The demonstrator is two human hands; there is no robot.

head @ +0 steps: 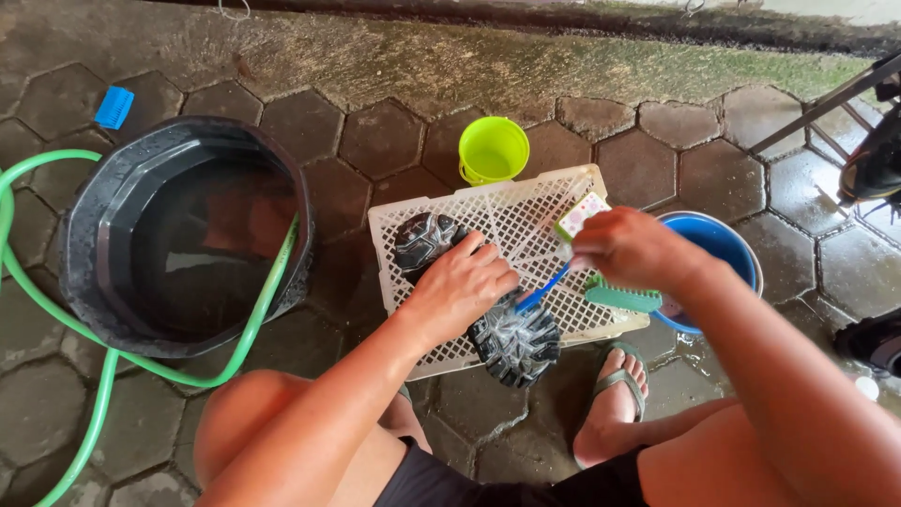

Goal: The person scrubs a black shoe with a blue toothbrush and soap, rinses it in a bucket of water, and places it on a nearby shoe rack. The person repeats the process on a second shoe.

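A black shoe lies sole-up across the white plastic crate, its heel near the crate's left end and its soapy forefoot hanging over the near edge. The left hand lies spread on the middle of the sole, pressing it down rather than gripping it, while the right hand is closed around a blue toothbrush whose head touches the sole. On the crate by the right hand lie a sponge and a green brush; a blue basin stands just right of the crate, a lime bucket behind it, and a dark tub of water with a green hose to the left.
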